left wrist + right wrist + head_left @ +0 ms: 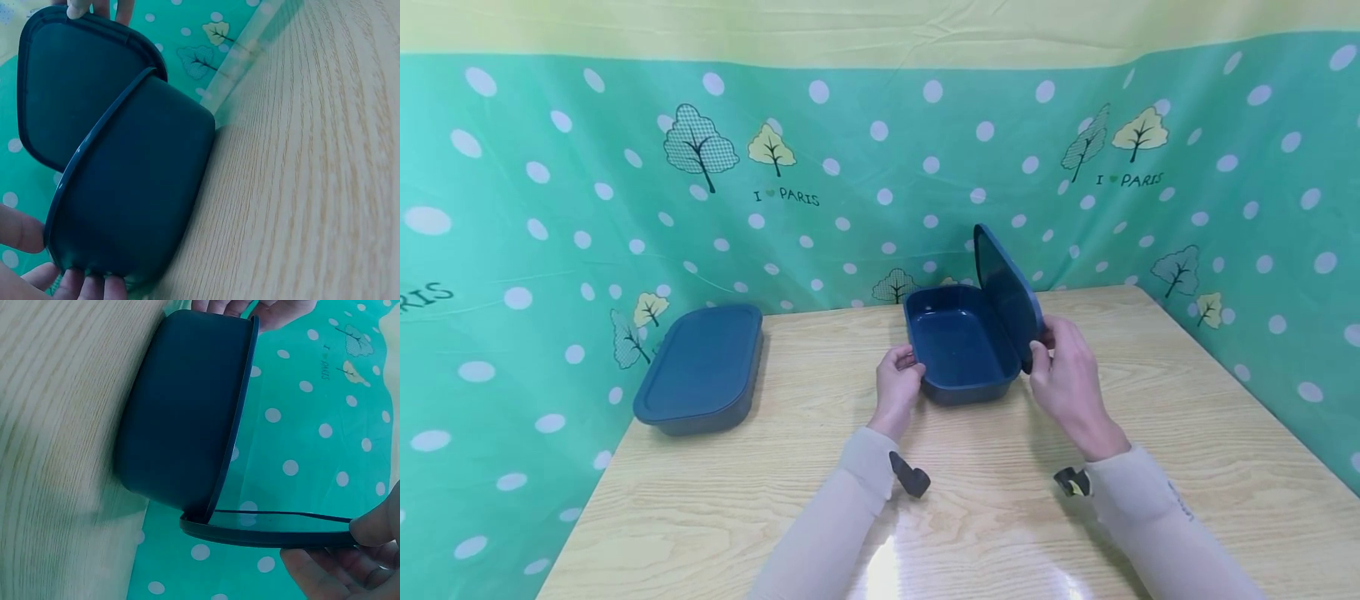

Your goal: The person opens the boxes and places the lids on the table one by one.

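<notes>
My left grip [898,383] holds the blue box [973,392] by its left side, and my right grip [1069,385] pinches the lid [1006,292] by its near end. The box sits upright on the wooden worktop [970,492], towards the back, between my grips. The lid stands on edge, leaning outward along the box's right rim.

Only the head view looks down into the box, onto its glossy floor; it alone shows a second container [703,367], lidded, well apart on my left. What it partly hides, my left wrist view gives: my thumb lies at the rim and my fingertips [94,286] curl against the outer wall. From my right wrist I see the lid nearly edge-on, its lower edge touching the box's rim, thumb on one face and fingers on the other.
</notes>
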The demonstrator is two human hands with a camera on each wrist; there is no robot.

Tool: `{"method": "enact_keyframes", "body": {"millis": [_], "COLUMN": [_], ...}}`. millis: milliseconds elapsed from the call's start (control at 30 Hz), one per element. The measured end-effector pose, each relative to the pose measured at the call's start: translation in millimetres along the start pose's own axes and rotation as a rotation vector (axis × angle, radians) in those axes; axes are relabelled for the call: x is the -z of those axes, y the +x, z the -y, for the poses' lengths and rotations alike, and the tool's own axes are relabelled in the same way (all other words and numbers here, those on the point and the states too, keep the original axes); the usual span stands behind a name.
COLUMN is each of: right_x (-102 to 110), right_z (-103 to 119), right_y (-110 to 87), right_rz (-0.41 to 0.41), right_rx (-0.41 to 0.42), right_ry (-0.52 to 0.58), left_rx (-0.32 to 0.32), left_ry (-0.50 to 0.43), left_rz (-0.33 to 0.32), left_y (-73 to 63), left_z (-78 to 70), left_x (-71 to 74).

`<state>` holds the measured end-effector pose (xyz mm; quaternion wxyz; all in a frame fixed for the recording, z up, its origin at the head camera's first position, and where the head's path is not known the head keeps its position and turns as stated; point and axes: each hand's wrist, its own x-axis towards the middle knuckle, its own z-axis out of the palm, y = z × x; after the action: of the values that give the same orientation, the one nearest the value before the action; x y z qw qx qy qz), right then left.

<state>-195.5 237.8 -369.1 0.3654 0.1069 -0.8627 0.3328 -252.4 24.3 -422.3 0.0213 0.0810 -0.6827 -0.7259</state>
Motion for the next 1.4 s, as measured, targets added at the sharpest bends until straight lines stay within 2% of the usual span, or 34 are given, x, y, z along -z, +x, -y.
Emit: {"method": "enact_keyframes", "body": {"millis": [533,1400], "right_x": [2.7,9.6], "right_z": [-1.8,-6.9], "right_y": [1.5,3.9], "right_rz": [-0.028,-0.010], "right_rx": [-0.059,-0.229], "right_ry": [0.015,0.044], "left_rx": [0.015,0.006], "left_ry": [0.007,0.001], "left_rz": [-0.002,0.000], "left_y": [-0.1,1.3], "left_z": [0.0,1.1], "left_x": [-0.5,-0.8]}}
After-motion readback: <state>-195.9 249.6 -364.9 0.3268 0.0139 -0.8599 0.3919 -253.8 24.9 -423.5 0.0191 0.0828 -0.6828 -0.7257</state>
